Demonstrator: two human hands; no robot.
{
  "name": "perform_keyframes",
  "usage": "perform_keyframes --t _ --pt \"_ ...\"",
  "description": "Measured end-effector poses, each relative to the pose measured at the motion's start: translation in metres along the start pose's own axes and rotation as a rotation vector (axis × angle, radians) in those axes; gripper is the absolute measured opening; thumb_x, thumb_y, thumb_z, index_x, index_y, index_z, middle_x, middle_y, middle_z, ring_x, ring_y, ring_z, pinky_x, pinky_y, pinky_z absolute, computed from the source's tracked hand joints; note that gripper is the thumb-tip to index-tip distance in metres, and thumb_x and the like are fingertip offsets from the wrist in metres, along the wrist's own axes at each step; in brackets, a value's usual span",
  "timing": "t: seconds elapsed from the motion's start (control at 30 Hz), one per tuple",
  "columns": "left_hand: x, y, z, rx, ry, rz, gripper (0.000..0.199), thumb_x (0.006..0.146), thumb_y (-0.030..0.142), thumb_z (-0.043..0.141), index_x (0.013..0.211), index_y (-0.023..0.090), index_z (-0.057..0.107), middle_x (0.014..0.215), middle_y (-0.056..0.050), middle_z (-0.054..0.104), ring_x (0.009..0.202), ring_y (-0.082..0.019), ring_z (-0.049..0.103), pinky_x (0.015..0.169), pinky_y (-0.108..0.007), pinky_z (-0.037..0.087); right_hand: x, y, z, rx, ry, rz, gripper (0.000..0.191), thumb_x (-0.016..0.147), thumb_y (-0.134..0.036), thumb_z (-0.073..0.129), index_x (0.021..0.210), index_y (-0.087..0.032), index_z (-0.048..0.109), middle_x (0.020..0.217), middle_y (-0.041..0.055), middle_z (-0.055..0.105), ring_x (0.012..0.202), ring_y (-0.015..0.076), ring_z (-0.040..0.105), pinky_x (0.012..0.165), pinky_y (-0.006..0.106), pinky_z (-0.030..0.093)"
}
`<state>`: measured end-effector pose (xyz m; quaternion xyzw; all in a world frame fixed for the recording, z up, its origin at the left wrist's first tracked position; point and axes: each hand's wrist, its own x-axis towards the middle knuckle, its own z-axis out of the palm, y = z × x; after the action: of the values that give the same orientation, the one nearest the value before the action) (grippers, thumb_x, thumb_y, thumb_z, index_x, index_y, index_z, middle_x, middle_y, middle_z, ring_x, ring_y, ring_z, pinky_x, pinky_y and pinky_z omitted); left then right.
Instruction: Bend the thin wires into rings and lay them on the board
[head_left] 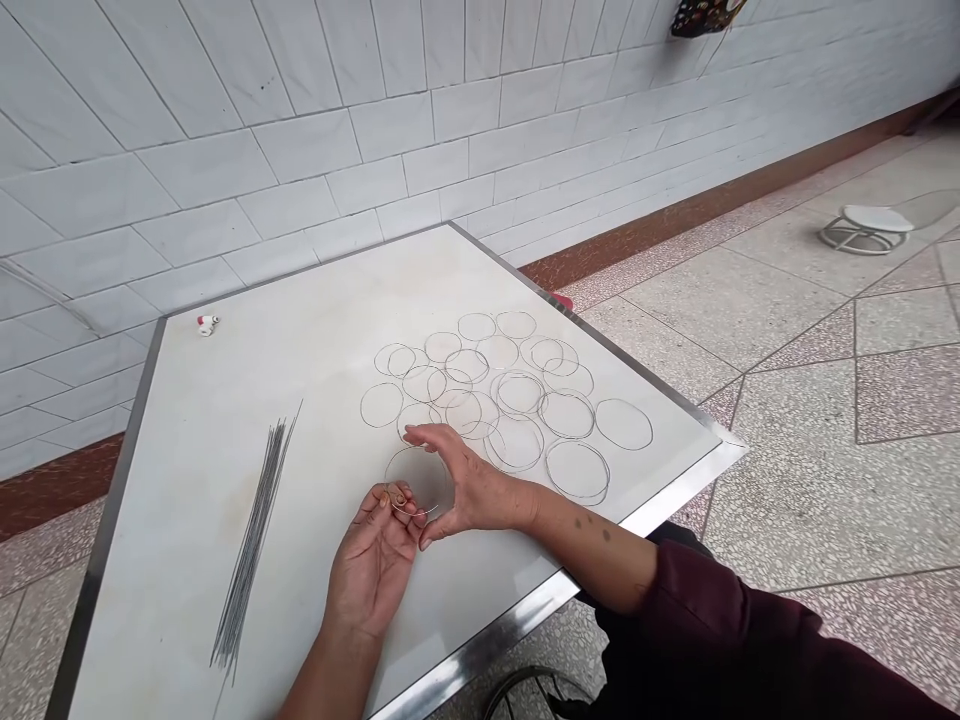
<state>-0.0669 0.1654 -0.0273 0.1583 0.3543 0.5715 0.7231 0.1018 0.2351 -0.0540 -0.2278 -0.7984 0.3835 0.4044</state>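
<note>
Head view: my left hand (375,570) pinched a seemingly light, springy wire ring (415,447), best held by its edge, my right hand (476,490) spread wide.

1. Scene is brightly, evenly lit; light is diffused, source can't be placed.
2. Soft grey shadow is cast on the bench (322,330) beside the right-hand fingers (435,436).
3. Strong glare is thrown off the near metal edging (690,478).
4. Detail in the dark sleeve (701,595) is mostly lost.
5. Wall tiles (300,150) are skewed, stretched toward the left edge.
6. Far stool (874,218) is rendered softly.
</note>
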Motion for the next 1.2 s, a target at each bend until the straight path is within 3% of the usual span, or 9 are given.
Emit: perform_keyframes --t 0.37,0.53,0.67,0.93,1.03,1.2 --pt "0.001 0.002 0.0 0.004 0.021 -0.01 0.008 0.073 0.013 0.076 0.073 0.015 0.068 0.083 -0.003 0.06 0.07 -0.013 0.055 0.069 -0.027 0.054 0.001 0.001 0.005 0.114 0.001 0.034 0.117 0.06 -0.04 0.091 0.151 -0.032 0.018 0.144 0.0136 0.038 0.132 0.028 0.043 0.108 0.05 0.04" --pt "0.005 0.004 -0.001 0.056 0.04 0.002 0.005 0.078 0.016 0.073 0.075 0.015 0.069 0.085 -0.005 0.062 0.072 -0.014 0.058 0.066 -0.026 0.053 0.0 -0.001 0.005 0.073 -0.001 0.068 0.106 0.065 -0.036 0.089 0.149 -0.032 0.024 0.139 0.0113 0.047 0.128 0.0263 0.045 0.107 0.049 0.041" --pt "0.006 0.007 -0.001 0.103 0.045 0.004 0.01 0.086 0.024 0.067 0.087 0.015 0.072 0.095 -0.007 0.066 0.081 -0.018 0.062 0.066 -0.027 0.053 0.001 0.0 0.006 0.009 0.046 0.061 0.109 0.062 -0.033 0.091 0.149 -0.031 0.026 0.137 0.0114 0.048 0.127 0.0268 0.046 0.106 0.049 0.042" --pt "0.007 0.006 -0.005 0.096 0.086 -0.062 0.024 0.086 0.029 0.067 0.104 0.016 0.072 0.111 -0.013 0.071 0.1 -0.024 0.066 0.088 -0.035 0.052 0.0 0.002 0.01 -0.157 0.107 0.124 0.11 0.057 -0.036 0.093 0.147 -0.028 0.031 0.137 0.0125 0.049 0.126 0.0307 0.045 0.105 0.053 0.041" --pt "0.007 0.005 -0.004 0.176 0.094 -0.055 0.031 0.079 0.024 0.075 0.11 0.018 0.072 0.104 -0.01 0.072 0.1 -0.021 0.066 0.09 -0.032 0.05 -0.001 0.002 0.013 -0.212 0.113 0.162 0.107 0.06 -0.038 0.091 0.147 -0.028 0.03 0.137 0.012 0.049 0.124 0.031 0.046 0.104 0.055 0.041" --pt "0.008 0.005 -0.007 0.3 0.179 0.023 0.033 0.069 0.018 0.084 0.101 0.018 0.074 0.086 -0.003 0.07 0.08 -0.015 0.066 0.083 -0.028 0.052 -0.001 0.001 0.016 -0.272 0.111 0.144 0.099 0.066 -0.04 0.087 0.146 -0.027 0.03 0.13 0.0111 0.054 0.117 0.0294 0.049 0.102 0.053 0.043"
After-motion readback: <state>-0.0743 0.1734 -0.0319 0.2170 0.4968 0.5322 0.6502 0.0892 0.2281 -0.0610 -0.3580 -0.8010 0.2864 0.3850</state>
